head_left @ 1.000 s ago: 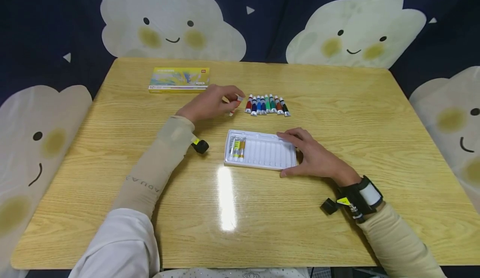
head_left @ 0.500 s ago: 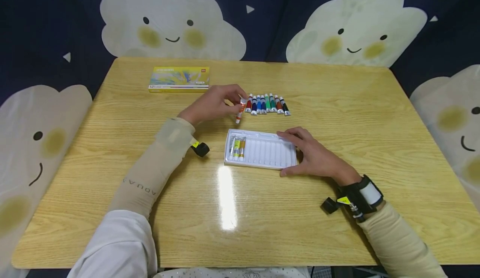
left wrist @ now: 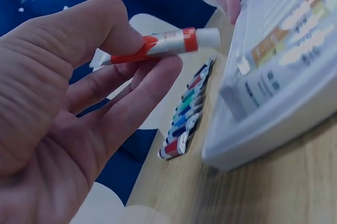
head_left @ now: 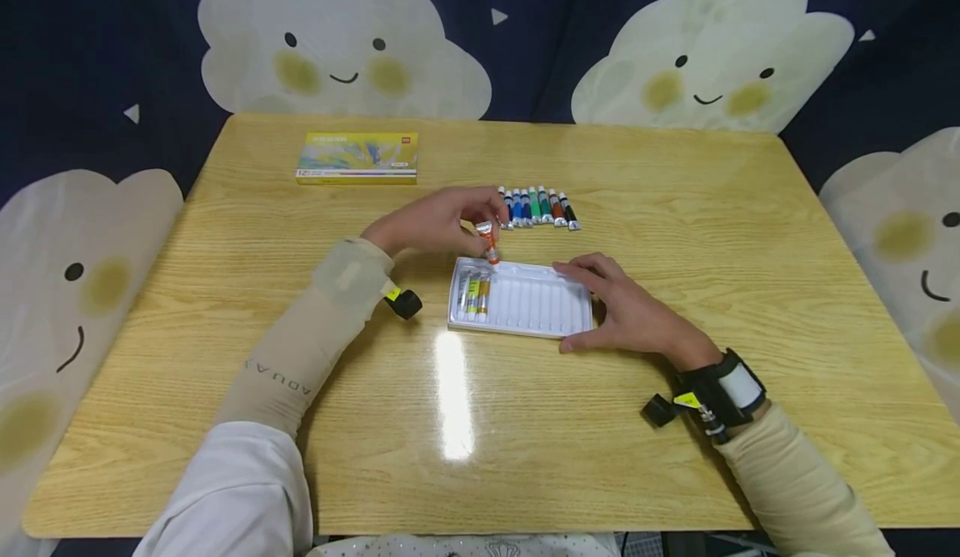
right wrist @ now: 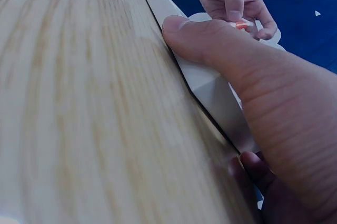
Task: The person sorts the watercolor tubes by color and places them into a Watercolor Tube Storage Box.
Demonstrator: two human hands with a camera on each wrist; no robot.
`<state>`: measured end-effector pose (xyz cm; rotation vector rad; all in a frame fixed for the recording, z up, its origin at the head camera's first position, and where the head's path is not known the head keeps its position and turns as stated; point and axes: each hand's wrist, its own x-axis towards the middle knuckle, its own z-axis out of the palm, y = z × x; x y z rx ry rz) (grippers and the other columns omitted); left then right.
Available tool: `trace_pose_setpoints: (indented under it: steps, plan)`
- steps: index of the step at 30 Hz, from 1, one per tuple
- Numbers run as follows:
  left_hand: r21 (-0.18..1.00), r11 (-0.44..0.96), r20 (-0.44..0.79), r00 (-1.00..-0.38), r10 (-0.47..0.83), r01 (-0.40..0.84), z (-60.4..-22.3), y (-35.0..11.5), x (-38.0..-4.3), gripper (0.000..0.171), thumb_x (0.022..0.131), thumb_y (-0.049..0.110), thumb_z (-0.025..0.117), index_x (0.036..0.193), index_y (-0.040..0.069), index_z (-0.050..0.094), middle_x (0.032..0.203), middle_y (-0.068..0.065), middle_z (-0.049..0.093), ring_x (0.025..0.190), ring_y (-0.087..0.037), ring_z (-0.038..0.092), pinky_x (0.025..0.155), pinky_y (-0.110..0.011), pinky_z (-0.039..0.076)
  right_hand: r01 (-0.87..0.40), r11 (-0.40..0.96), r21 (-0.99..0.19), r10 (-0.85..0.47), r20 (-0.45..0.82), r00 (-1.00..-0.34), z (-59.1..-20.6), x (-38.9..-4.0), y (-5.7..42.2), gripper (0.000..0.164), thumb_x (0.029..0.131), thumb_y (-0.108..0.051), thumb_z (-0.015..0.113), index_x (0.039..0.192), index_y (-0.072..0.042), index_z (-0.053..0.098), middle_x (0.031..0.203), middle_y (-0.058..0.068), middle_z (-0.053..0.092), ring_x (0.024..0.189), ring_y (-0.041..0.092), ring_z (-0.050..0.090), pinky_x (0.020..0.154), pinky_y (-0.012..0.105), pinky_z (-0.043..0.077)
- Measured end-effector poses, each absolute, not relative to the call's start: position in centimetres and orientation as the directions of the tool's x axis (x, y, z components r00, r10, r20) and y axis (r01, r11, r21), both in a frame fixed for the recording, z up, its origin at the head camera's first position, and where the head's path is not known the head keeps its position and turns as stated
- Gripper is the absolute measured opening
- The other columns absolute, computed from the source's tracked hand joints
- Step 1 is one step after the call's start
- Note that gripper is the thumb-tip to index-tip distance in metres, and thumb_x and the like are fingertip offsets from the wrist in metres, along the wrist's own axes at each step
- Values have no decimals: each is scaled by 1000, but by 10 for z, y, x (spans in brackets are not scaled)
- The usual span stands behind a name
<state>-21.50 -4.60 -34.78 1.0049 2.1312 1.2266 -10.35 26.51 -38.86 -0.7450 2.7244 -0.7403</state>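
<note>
Between thumb and fingers my left hand pinches an orange-red paint tube with a white cap. In the head view the tube is just beyond the far edge of a white plastic tray, cap end toward it. My right hand grips the tray's right end, thumb on the near side and fingers at the far side. Three paint tubes, among them a yellow tube and an ochre tube, lie in the left slots. The slots to their right hold nothing.
Beyond the tray lies a row of several paint tubes in red, blue, green, brown and black. A yellow paint box lies at the back left of the wooden table.
My left hand has brought the orange-red tube rightward and nearer, from beside the tube row to the tray's far edge, turning it on the way. The right hand stays on the tray.
</note>
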Motion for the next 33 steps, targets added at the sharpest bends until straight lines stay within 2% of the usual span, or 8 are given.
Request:
trace_pose_setpoints:
  steps: [2, 5, 7, 11, 14, 19, 26, 33]
  plan:
    - [855, 344, -60, -584, 810, 388, -346, -44, -214, 30, 83, 10, 66, 113, 16, 65, 112, -8, 68, 99, -17, 57, 99, -34, 50, -416, 747, -519, -526, -78, -847, -389, -104, 266, 104, 61, -68, 79, 149, -35, 36, 149, 1, 33, 136, 21, 34, 105, 46, 40]
    - [827, 355, -81, -532, 843, 437, -344, -42, -212, 27, 85, 13, 66, 111, 13, 72, 113, -5, 70, 93, -16, 55, 92, -30, 52, -416, 748, -517, -526, -79, -847, -389, -104, 266, 104, 61, -69, 79, 149, -36, 35, 149, 1, 33, 136, 21, 34, 106, 47, 39]
    - [807, 355, -96, -489, 867, 471, -342, -40, -210, 22, 87, 13, 66, 106, 16, 75, 110, -2, 71, 92, -15, 56, 90, -29, 52, -416, 750, -514, -525, -80, -848, -389, -104, 266, 104, 61, -70, 79, 149, -36, 35, 149, 1, 33, 135, 21, 35, 105, 46, 40]
    - [793, 335, -134, -389, 911, 509, -340, -38, -206, 17, 93, 11, 62, 98, 18, 77, 104, 2, 71, 93, -12, 61, 91, -28, 52, -415, 748, -517, -525, -80, -848, -389, -105, 266, 105, 60, -70, 79, 149, -36, 35, 149, 1, 33, 134, 20, 36, 104, 44, 40]
    - [789, 335, -170, -342, 924, 515, -338, -36, -203, 20, 96, 9, 57, 100, 16, 75, 103, 1, 70, 91, -12, 61, 89, -28, 52, -413, 746, -522, -525, -80, -848, -389, -105, 266, 105, 60, -69, 79, 149, -35, 35, 149, 1, 33, 134, 20, 35, 103, 44, 40]
    - [763, 362, -219, -312, 924, 536, -334, -32, -196, 22, 97, 6, 53, 101, 13, 74, 102, -1, 69, 88, -13, 58, 85, -28, 51, -413, 741, -529, -527, -78, -846, -389, -104, 266, 104, 61, -68, 79, 149, -34, 35, 149, 1, 33, 135, 20, 35, 103, 44, 40]
    - [649, 416, -277, -311, 909, 637, -334, -22, -186, 25, 97, 6, 52, 98, 18, 74, 102, 2, 67, 90, -13, 54, 87, -28, 48, -411, 739, -533, -528, -81, -845, -389, -104, 266, 104, 61, -68, 79, 149, -34, 35, 149, 0, 33, 134, 19, 35, 102, 42, 40]
    - [654, 418, -287, -304, 908, 630, -332, -20, -183, 28, 98, 5, 50, 95, 19, 74, 100, 2, 66, 90, -14, 54, 86, -28, 49, -417, 742, -526, -528, -75, -846, -389, -104, 266, 104, 62, -68, 79, 149, -34, 35, 149, 1, 33, 134, 20, 35, 102, 43, 41]
